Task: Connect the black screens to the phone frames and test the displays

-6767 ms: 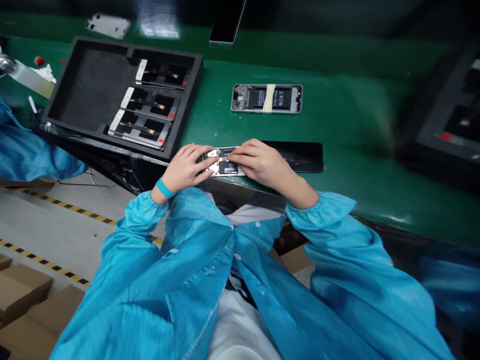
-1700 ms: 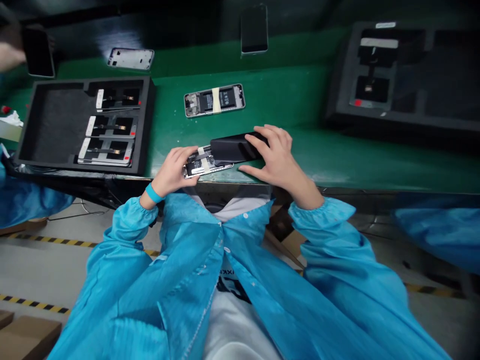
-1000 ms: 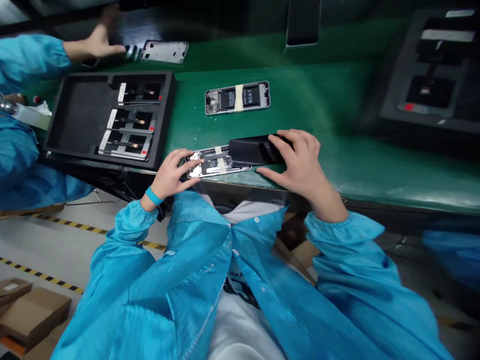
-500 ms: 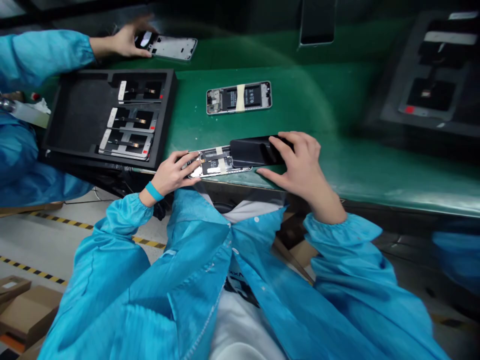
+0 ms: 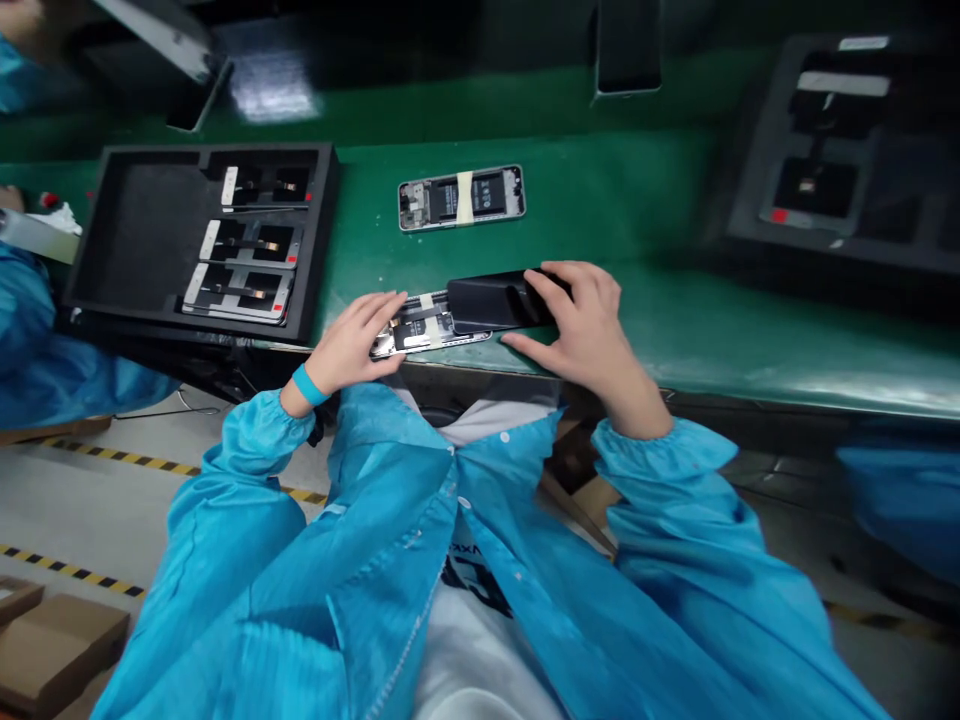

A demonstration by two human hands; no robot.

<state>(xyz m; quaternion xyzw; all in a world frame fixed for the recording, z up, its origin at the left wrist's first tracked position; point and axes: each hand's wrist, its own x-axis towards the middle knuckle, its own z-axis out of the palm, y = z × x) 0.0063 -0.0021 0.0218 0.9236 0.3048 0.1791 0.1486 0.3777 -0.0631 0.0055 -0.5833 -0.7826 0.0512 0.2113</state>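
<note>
An open phone body [image 5: 429, 327] with a strip of cream tape across it lies flat on the green bench mat [image 5: 600, 210], right at the bench's front edge. My left hand [image 5: 351, 342] grips its left end, fingers on top. My right hand [image 5: 586, 325] holds a black rectangular block [image 5: 499, 302] down on the phone's right half, hiding that part. A second open phone body [image 5: 461, 197], also taped, lies farther back, apart from both hands.
A black foam tray [image 5: 328, 220] at the back left holds several phone parts [image 5: 238, 290]. Another dark tray [image 5: 750, 200] sits at the far right. A black phone [image 5: 628, 50] lies beyond. A co-worker's hand [image 5: 15, 15] shows in the top left corner.
The co-worker's hand and the white phone frame have left their earlier place at the top left. The view has shifted slightly. My right hand still holds the black block on the phone.
</note>
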